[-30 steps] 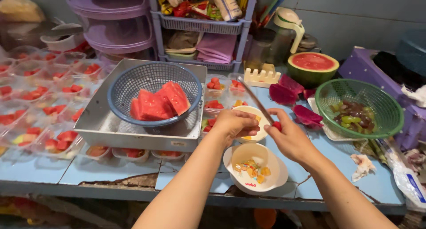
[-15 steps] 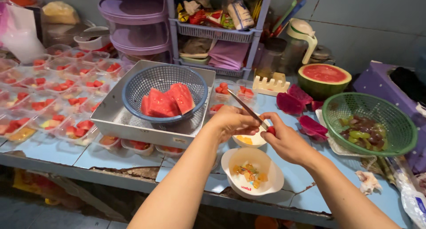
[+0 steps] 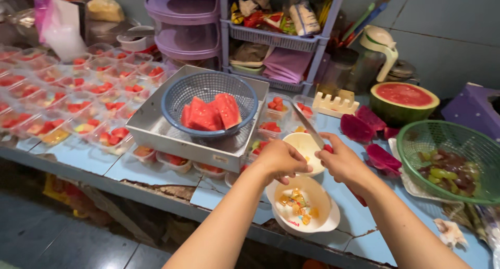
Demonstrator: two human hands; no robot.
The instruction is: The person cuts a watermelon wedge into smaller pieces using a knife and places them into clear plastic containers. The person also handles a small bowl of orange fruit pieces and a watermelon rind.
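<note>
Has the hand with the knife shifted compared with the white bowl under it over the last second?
Hardly. The right hand with the knife sits just above and right of the white bowl throughout; the camera shifted, not the hand.

A pale blue worktop (image 3: 156,170) is seen with its front edge chipped and cracked. Behind it, a wall (image 3: 448,34) of large grey-blue tiles is lit softly. A lilac plastic shelf rack (image 3: 323,40) is stood against the wall, beside stacked purple drawers (image 3: 182,24). Below, a dark grey floor (image 3: 47,238) is left in shadow.
</note>
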